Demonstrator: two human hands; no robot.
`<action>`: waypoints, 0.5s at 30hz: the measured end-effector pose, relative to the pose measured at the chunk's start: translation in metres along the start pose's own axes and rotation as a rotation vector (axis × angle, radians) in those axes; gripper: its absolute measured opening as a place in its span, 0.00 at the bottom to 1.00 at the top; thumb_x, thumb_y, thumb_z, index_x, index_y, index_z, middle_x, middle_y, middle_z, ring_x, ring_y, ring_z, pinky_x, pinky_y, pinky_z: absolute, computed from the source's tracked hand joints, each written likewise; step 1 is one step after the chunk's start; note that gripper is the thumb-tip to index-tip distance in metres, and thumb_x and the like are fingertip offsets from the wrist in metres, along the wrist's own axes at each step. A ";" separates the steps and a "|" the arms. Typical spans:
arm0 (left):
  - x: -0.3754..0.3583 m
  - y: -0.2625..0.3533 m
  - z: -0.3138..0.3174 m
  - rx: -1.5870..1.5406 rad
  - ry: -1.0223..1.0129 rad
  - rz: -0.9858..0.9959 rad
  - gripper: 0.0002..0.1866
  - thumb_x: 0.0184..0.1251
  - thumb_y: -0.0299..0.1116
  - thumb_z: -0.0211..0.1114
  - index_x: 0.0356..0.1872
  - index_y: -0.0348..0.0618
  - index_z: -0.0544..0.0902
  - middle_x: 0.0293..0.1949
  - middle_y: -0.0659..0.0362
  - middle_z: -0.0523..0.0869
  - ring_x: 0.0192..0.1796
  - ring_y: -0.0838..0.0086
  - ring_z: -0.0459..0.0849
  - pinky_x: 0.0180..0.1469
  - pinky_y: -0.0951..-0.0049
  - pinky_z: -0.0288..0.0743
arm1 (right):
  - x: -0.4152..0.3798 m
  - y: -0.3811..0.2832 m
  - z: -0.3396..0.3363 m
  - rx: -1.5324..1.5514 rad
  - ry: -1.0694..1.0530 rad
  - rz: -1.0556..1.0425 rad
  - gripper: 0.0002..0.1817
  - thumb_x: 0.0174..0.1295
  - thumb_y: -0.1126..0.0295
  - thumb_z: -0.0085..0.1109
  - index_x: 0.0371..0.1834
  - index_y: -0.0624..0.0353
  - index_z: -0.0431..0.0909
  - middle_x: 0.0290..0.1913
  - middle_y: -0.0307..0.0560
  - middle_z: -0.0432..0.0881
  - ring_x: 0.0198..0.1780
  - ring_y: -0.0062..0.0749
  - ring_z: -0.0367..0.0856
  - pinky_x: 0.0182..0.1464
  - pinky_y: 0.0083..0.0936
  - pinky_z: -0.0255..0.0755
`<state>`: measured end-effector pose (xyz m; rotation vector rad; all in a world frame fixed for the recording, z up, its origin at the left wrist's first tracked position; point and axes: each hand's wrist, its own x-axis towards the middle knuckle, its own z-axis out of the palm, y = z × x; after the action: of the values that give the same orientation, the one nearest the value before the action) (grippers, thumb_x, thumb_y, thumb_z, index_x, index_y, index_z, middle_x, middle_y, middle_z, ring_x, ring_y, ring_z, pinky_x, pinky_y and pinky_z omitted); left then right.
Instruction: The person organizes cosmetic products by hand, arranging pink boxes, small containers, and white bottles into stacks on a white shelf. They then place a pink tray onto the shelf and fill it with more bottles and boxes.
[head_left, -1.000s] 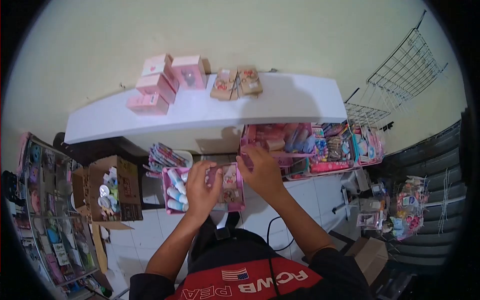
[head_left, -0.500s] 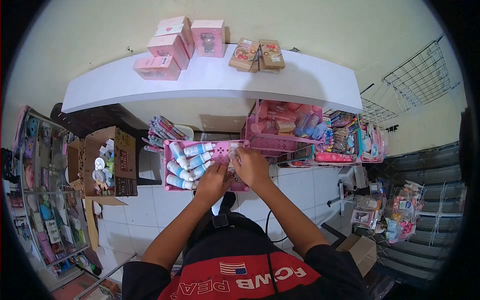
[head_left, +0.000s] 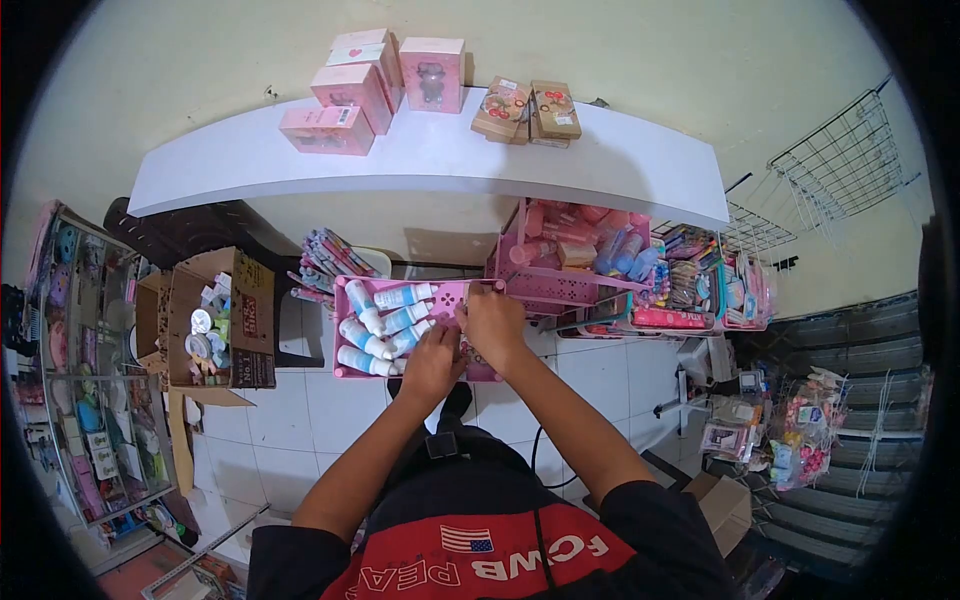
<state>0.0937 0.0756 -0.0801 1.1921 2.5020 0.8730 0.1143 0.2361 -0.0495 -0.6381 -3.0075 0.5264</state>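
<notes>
Several white bottles with blue labels [head_left: 404,296] lie in the left part of a pink perforated plastic tray [head_left: 482,284]. Beside the bottles, my left hand [head_left: 434,362] reaches into the tray with its fingers bent together and their tips hidden. My right hand [head_left: 494,326] is over the tray's right end, fingers curled down and closed. Whatever is between the fingers of either hand is covered by the hands. Small items lie in the tray under my hands, too hidden to name.
A white shelf [head_left: 430,160] with pink boxes [head_left: 432,76] and brown boxes [head_left: 555,108] spans the wall ahead. To the right are a pink rack [head_left: 540,284] and filled baskets. A cardboard box [head_left: 252,320] with small containers stands left, near a glass display case [head_left: 105,400].
My right hand now covers the small clear item seen at its fingers before. My left hand has shifted slightly right within the tray. The view has turned a little.
</notes>
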 end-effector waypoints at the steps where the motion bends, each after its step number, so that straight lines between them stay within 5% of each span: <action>1: 0.000 0.001 0.000 -0.004 -0.008 -0.008 0.27 0.59 0.34 0.77 0.58 0.34 0.80 0.51 0.41 0.82 0.54 0.44 0.84 0.58 0.51 0.81 | 0.001 -0.001 0.000 0.000 0.002 -0.001 0.18 0.63 0.57 0.68 0.42 0.62 0.82 0.34 0.60 0.89 0.35 0.53 0.92 0.36 0.46 0.86; 10: -0.004 0.008 -0.015 -0.172 -0.024 -0.044 0.22 0.57 0.27 0.75 0.53 0.36 0.81 0.50 0.43 0.79 0.53 0.45 0.83 0.55 0.51 0.80 | -0.004 0.005 0.004 0.054 0.059 -0.084 0.22 0.56 0.61 0.73 0.50 0.61 0.78 0.35 0.60 0.89 0.35 0.56 0.91 0.36 0.47 0.86; 15: -0.008 0.012 -0.036 -0.208 0.025 0.044 0.18 0.62 0.28 0.73 0.53 0.40 0.82 0.47 0.47 0.82 0.50 0.47 0.85 0.52 0.52 0.81 | -0.015 0.002 -0.020 0.147 0.057 0.049 0.24 0.53 0.61 0.74 0.52 0.59 0.78 0.37 0.59 0.89 0.40 0.62 0.90 0.40 0.52 0.84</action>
<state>0.0900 0.0605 -0.0448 1.1772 2.3428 1.1341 0.1302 0.2381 -0.0310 -0.7058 -2.8733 0.7105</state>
